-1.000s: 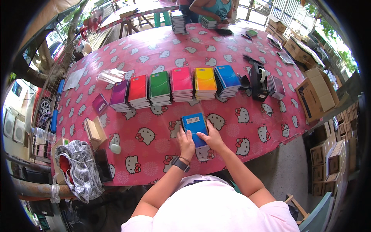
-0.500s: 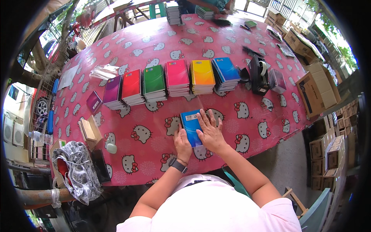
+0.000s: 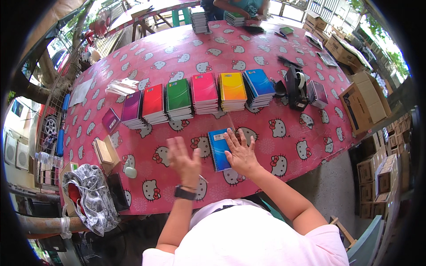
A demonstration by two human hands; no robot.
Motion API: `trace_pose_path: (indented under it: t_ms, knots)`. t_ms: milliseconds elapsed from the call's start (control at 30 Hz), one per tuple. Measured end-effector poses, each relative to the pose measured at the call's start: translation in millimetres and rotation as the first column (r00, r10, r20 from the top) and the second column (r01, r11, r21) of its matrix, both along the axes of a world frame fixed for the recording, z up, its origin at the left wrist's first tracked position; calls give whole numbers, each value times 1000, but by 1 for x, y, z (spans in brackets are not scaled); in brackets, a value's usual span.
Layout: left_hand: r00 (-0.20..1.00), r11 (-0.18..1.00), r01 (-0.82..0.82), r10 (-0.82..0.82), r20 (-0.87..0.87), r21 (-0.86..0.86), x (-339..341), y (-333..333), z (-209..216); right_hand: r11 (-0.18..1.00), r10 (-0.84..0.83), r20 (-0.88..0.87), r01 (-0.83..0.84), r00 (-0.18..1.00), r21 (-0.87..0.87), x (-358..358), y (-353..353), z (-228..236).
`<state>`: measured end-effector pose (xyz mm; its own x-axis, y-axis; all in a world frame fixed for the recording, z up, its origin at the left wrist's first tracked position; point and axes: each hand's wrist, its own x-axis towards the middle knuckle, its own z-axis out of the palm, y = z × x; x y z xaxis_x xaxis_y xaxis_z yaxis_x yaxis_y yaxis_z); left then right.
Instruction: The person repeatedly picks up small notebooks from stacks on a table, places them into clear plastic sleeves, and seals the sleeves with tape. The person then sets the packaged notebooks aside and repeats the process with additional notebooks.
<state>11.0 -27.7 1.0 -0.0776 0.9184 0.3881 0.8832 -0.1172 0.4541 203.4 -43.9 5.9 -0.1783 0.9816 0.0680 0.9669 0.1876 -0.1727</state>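
- Wristband, dark, sits nearest us, and past it the left hand is blurred, its fingers spread, holding nothing that we can see, over the pink table
- We see the right hand with fingers fanned, laid over the right part of a blue notebook, which lies on the table in front of the person, spiral edge to the left
- We judge this notebook unfinished business: a hand rests on it and it lies apart from every stack; whether it is wrapped in film we cannot tell
- Beyond it we see stacks sorted by colour, a part we take as done: purple stack, red stack, green stack, pink stack, yellow stack and blue stack
- Just left of the purple stack we find a purple notebook on its own, not stacked
- Right of the blue stack we see a black tape dispenser
- At the far edge we see a tall stack and a co-worker; how much is left there we cannot tell
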Motion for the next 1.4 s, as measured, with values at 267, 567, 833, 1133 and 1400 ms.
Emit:
trace_pose_path:
  t_ms: [267, 567, 833, 1133, 1400]
  knots:
    - [437, 751, 476, 249, 864, -457, -51, -19, -15, 989, 117, -135, -103, 984, 107, -8, 3, 21]
    - [805, 844, 536, -502, 316, -25, 39, -42, 36, 994, 18, -558, -77, 829, -83, -12, 42, 41]
    - [710, 811, 572, -415, 569, -123, -7, -4, 30, 968, -52, -592, -105, 804, -226, -4, 53, 33]
    - [790, 812, 563, -583, 188, 154, 14, 57, -6, 869, -197, -690, -202, 697, -452, 10, 61, 44]
    - [780, 799, 599, -569, 260, -48, 3, 0, -9, 867, 148, -643, -411, 751, -282, 25, 57, 37]
